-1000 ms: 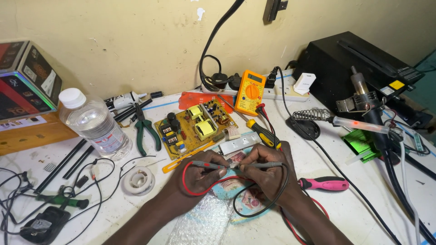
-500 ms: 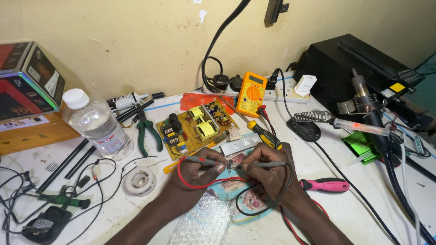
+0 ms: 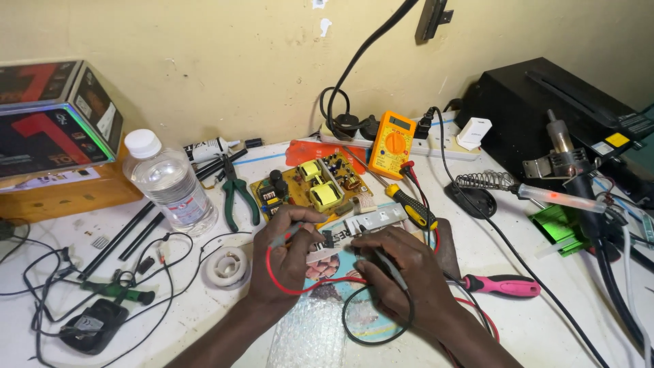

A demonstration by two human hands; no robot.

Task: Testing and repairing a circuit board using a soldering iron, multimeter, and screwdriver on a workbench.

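My left hand [image 3: 285,257] grips a meter probe with a red lead [image 3: 289,289]; its tip points at a small black component [image 3: 328,238] between my hands. My right hand [image 3: 400,271] grips the other probe with a black lead [image 3: 379,336], tip aimed at the same component from the right. Both hands rest over a printed sheet [image 3: 339,269] on the white bench. An orange multimeter [image 3: 392,144] leans at the back. A yellow-green circuit board [image 3: 308,187] lies just beyond my hands.
A water bottle [image 3: 170,182] stands at left near green-handled pliers [image 3: 235,192] and a solder reel [image 3: 227,267]. A yellow-black screwdriver [image 3: 412,207], a pink-handled screwdriver [image 3: 501,285], a soldering iron stand [image 3: 482,184], a hot-air tool [image 3: 569,162] and a black box [image 3: 545,102] crowd the right.
Both hands have stayed over the small component with the probes. The view has shifted slightly; the probe tips look drawn closer together.
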